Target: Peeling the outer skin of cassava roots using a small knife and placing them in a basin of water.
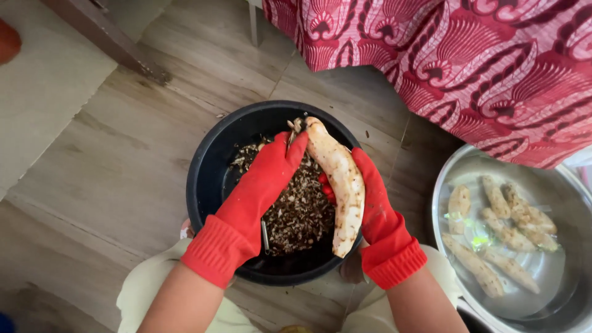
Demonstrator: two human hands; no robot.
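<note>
A long, pale, mostly peeled root point(338, 182) is held over a black round bowl point(209, 172) that contains a heap of brown peelings point(300, 213). My right hand point(373, 206), in a red rubber glove, grips the root along its right side. My left hand point(259, 191), also in a red glove, reaches to the root's top end, fingertips at its brown tip. A thin metal blade shows below the left palm, apparently held in that hand.
A steel basin point(570, 296) at the right holds water and several peeled roots point(505, 237). A red patterned cloth point(481, 55) hangs behind. The floor is wood-look tile point(111, 160). My knees in light trousers frame the bowl.
</note>
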